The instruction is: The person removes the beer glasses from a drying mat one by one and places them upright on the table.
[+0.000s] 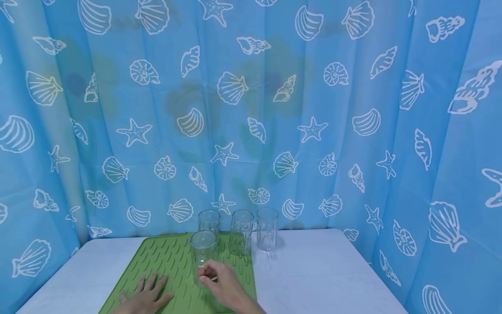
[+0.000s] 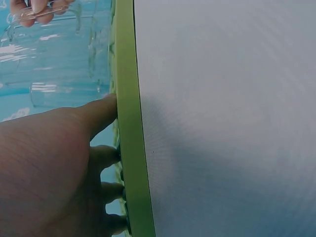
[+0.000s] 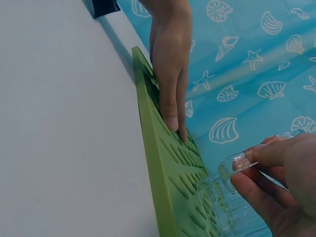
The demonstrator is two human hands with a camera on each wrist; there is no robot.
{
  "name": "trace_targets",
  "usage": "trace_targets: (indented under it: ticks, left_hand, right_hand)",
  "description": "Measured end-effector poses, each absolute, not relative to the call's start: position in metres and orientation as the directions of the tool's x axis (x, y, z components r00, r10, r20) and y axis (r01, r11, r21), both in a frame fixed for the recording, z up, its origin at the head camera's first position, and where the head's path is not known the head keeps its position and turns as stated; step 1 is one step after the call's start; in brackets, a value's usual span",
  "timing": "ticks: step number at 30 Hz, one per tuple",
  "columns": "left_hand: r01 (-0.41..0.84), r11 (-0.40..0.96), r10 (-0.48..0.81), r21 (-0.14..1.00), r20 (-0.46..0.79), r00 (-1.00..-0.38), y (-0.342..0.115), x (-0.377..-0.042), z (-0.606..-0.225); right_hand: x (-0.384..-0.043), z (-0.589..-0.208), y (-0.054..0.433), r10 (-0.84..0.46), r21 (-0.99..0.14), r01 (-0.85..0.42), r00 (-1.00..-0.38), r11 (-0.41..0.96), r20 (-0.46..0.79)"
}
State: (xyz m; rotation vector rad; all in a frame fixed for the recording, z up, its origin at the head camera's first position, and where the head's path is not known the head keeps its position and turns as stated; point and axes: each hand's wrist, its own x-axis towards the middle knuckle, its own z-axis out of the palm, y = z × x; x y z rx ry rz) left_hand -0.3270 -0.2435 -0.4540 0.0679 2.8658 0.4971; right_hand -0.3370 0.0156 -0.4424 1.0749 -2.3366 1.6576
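A clear glass mug (image 1: 204, 250) stands on the ridged green mat (image 1: 168, 257), its side handle toward me. My right hand (image 1: 224, 283) pinches that handle between thumb and fingers, and the glass handle (image 3: 229, 170) shows in the right wrist view. To the left, my left hand (image 1: 145, 298) rests on the near part of the mat with fingers spread. In the left wrist view the thumb and fingers of the left hand (image 2: 44, 168) touch the mat just behind its raised green edge (image 2: 131, 123).
Behind the held mug are two more clear glasses, one at the back (image 1: 209, 220) and one near the mat's right edge (image 1: 240, 233). A further glass (image 1: 267, 229) stands on the white table (image 1: 313, 270). A blue shell-patterned curtain (image 1: 251, 109) hangs behind and at both sides.
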Motion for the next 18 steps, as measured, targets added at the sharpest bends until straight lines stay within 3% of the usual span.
trace_targets:
  ticks: [8,13,18]
  left_hand:
    - [0.025,0.948,0.101,0.317,-0.225,-0.969,-0.245,-0.327,-0.453]
    - [0.08,0.953,0.154,0.293,-0.24,-0.959,-0.249,-0.328,-0.453]
    - [0.055,0.941,0.144,0.335,-0.246,-0.959,-0.25,-0.33,-0.455]
  right_hand:
    - [-0.337,-0.434,0.027,-0.513,-0.772,-0.618,-0.717,0.152,0.472]
    - [-0.336,-0.427,0.038,-0.528,-0.772,-0.61,-0.721,0.178,0.448]
    - [-0.335,-0.421,0.053,-0.522,-0.769,-0.601,-0.737,0.216,0.429]
